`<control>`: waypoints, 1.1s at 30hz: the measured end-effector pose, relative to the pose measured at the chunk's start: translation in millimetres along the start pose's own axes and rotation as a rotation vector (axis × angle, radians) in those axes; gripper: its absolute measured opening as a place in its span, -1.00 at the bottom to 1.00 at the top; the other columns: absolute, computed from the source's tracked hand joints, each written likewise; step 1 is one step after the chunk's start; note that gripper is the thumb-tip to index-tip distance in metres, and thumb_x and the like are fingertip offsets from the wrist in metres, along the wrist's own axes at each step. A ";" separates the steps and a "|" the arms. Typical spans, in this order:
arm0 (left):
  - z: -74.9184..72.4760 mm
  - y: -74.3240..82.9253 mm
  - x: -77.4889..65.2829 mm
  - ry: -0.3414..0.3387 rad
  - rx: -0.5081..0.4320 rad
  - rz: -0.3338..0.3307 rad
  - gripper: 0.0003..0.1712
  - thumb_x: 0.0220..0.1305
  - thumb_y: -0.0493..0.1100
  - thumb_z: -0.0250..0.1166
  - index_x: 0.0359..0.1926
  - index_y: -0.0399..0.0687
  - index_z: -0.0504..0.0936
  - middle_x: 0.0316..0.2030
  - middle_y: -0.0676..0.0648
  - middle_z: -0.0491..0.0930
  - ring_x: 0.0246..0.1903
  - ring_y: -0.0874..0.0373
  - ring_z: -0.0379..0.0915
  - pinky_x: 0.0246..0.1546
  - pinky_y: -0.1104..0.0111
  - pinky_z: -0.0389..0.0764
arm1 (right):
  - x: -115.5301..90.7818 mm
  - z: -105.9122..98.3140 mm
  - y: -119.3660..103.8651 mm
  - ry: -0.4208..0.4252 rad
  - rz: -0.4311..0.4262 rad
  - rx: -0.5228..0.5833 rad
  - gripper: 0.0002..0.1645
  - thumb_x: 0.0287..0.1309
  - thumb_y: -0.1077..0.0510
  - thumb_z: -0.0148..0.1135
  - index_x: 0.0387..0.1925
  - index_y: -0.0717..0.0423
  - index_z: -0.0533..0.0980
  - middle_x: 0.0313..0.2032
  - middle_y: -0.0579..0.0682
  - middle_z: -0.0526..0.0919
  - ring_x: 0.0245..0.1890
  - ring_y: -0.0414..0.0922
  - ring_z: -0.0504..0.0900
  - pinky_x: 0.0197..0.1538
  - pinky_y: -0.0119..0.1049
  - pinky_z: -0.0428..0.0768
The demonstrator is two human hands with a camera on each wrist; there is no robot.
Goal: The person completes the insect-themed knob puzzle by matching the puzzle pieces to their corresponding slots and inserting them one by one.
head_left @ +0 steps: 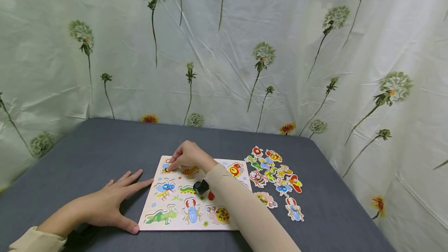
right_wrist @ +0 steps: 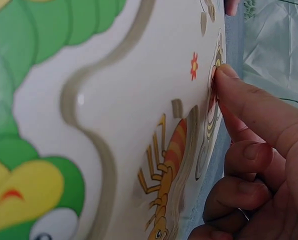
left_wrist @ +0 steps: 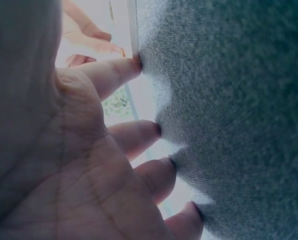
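Note:
A white wooden puzzle board [head_left: 178, 205] with pictures of insects in cut-out recesses lies on the table. Fingers spread, my left hand [head_left: 105, 205] lies palm down beside it, with thumb and index fingertips at the board's left edge; the left wrist view shows its fingertips [left_wrist: 154, 129] against the grey cloth. At the far left corner of the board, my right hand [head_left: 190, 154] pinches a bee puzzle piece [head_left: 166, 168] between thumb and index finger, over its recess. In the right wrist view the thumb [right_wrist: 234, 82] covers part of that piece, while the other fingers curl under.
Several loose insect pieces [head_left: 266, 162] lie in a group to the board's right. A stag beetle piece [head_left: 294, 210] sits nearer the front. A small black camera [head_left: 201, 187] on the right wrist overlaps the board. Behind the table hangs a dandelion-print curtain [head_left: 224, 69].

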State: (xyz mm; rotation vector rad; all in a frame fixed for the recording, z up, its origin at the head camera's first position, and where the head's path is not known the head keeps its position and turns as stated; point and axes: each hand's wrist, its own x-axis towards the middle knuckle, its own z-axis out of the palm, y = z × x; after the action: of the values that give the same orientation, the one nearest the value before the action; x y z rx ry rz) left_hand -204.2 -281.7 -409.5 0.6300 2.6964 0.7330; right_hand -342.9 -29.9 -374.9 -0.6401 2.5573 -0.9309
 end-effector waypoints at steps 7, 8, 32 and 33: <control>-1.3 0.3 -0.3 0.002 0.000 -0.006 0.33 0.00 0.37 0.65 0.70 0.17 0.20 0.69 -0.49 -0.14 0.57 -0.75 -0.37 0.28 -0.73 -0.24 | 1.6 -1.0 -0.8 0.006 -0.003 -0.002 -0.85 0.19 0.09 0.64 -0.45 -0.05 0.78 -0.44 -0.18 0.76 -0.46 -0.21 0.53 -0.38 -0.40 0.46; -1.2 0.1 -0.7 0.001 -0.004 -0.009 0.34 0.00 0.37 0.65 0.70 0.17 0.20 0.69 -0.49 -0.14 0.57 -0.75 -0.37 0.29 -0.73 -0.25 | 1.8 -0.6 -0.9 0.007 -0.005 -0.001 -0.85 0.18 0.10 0.64 -0.45 -0.05 0.78 -0.44 -0.18 0.76 -0.47 -0.21 0.52 -0.38 -0.40 0.46; 0.6 0.9 -2.0 0.002 -0.004 -0.021 0.34 0.00 0.37 0.65 0.70 0.18 0.20 0.69 -0.47 -0.13 0.58 -0.74 -0.36 0.30 -0.72 -0.25 | -8.6 -30.1 25.0 -0.056 -0.080 -0.052 -0.88 0.36 0.01 0.50 -0.29 -0.07 0.81 -0.36 -0.14 0.76 -0.42 -0.17 0.57 -0.33 -0.36 0.50; 0.7 1.1 -2.2 0.003 -0.001 -0.020 0.34 -0.01 0.38 0.65 0.70 0.19 0.20 0.69 -0.47 -0.13 0.58 -0.73 -0.36 0.30 -0.72 -0.24 | -9.0 -33.1 27.0 -0.057 -0.081 -0.051 -0.89 0.36 0.02 0.50 -0.28 -0.08 0.81 -0.35 -0.14 0.77 -0.39 -0.17 0.58 -0.31 -0.36 0.51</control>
State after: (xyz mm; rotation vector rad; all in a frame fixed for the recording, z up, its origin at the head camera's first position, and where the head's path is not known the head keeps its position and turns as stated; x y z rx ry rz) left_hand -201.7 -281.6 -409.1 0.6017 2.7003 0.7310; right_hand -358.5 10.3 -367.5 -0.7791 2.5286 -0.8625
